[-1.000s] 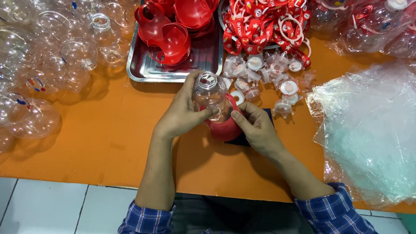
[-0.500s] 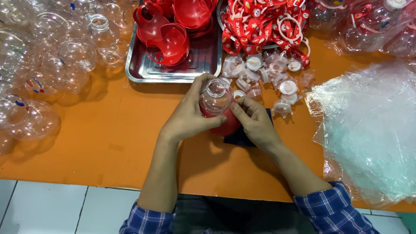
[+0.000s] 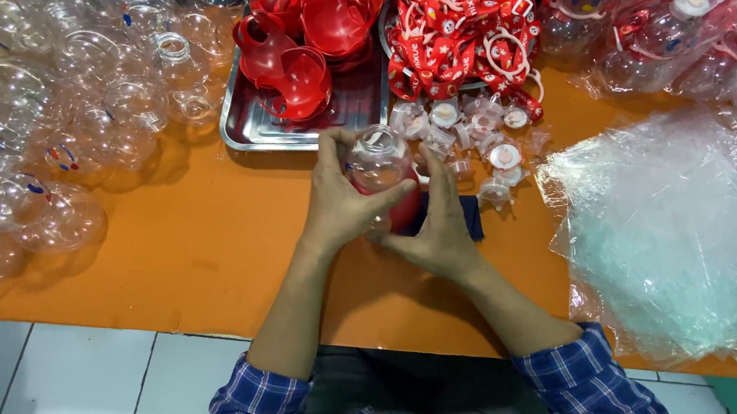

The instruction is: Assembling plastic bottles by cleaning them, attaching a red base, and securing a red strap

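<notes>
Both hands clasp a clear bottle [image 3: 380, 158] just below the tray [image 3: 244, 133].
Left hand [image 3: 342, 202] wraps its body, right hand [image 3: 440, 223] cups the red base (light, thin-walled, probably slippery).

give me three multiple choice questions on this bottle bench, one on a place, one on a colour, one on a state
1. Where does the metal tray stand?
A. beyond the hands, on the orange table
B. on the white floor
C. on the clear plastic bags

2. What colour are the plastic holders in the tray?
A. blue
B. red
C. green

3. How is the round clear plastic bottle held?
A. lying loose on the table
B. in one hand only
C. between left hand and right hand

Answers: 1 A, the tray sits on the table past the hands; 2 B, they are red; 3 C, both hands grip it.
</notes>
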